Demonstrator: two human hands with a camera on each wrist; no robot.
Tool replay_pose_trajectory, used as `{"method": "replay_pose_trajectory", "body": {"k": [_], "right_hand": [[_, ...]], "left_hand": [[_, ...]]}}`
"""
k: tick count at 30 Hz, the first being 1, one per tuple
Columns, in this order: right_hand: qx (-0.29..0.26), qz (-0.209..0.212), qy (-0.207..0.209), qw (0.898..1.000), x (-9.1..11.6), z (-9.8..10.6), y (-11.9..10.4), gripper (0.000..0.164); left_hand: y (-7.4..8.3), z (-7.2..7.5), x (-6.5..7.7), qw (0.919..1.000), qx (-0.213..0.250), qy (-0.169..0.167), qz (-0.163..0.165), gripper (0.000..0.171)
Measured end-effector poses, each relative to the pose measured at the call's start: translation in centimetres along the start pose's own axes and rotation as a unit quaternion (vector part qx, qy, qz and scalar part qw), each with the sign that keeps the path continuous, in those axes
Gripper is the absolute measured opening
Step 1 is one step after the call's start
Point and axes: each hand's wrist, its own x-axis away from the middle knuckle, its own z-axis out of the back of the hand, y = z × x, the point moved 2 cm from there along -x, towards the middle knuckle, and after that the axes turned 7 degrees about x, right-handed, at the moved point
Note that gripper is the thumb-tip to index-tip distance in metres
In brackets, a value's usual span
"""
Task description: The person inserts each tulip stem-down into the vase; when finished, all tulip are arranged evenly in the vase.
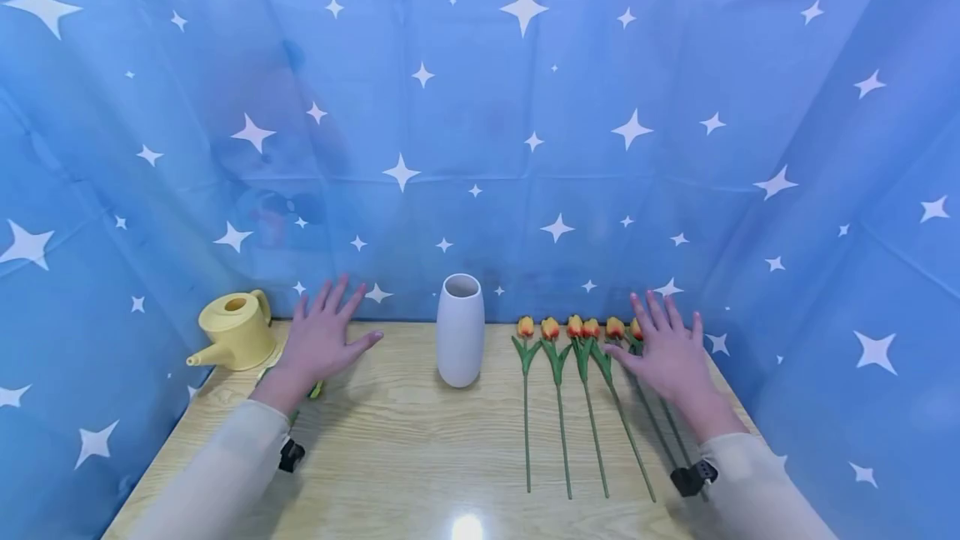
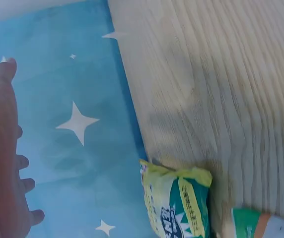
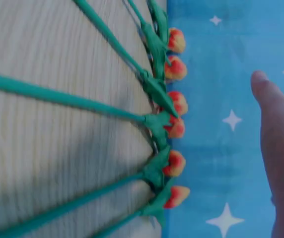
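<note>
My left hand (image 1: 321,344) is spread with straight fingers over the table's left side, holding nothing. Beneath it lies a yellow and green printed packet (image 2: 177,201), mostly hidden by the hand in the head view. Over the right side, my right hand (image 1: 670,357) is likewise spread, overlapping the rightmost of several orange-red tulips (image 1: 550,330). Their green stems run toward the table's front, and the blooms line the back edge. Between the hands a white vase (image 1: 461,332) stands upright with its mouth bare. A yellow watering can (image 1: 238,330) stands left of my left hand, spout toward the left.
The light wood table (image 1: 420,457) ends at a blue curtain (image 1: 480,123) with white stars, which hangs behind it and on both sides. A green, brown and white object (image 2: 263,223) lies next to the packet, partly out of view.
</note>
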Motion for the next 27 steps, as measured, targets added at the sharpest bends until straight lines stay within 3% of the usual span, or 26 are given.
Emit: {"method": "replay_pose_trajectory", "body": {"k": [12, 17, 27], "right_hand": [[-0.075, 0.028, 0.040, 0.996, 1.9, -0.5, -4.2, 0.105], [-0.085, 0.037, 0.043, 0.995, 2.2, -0.9, -5.7, 0.104], [-0.161, 0.031, 0.012, 0.986, 3.1, -0.9, -8.4, 0.097]], "left_hand": [[2.2, -0.3, -0.2, 0.9953, 0.081, 0.044, -0.030, 0.097], [3.6, -0.2, -0.7, 0.9899, 0.134, 0.038, -0.025, 0.095], [6.0, -0.4, -2.0, 0.9713, 0.237, 0.017, -0.020, 0.099]]}}
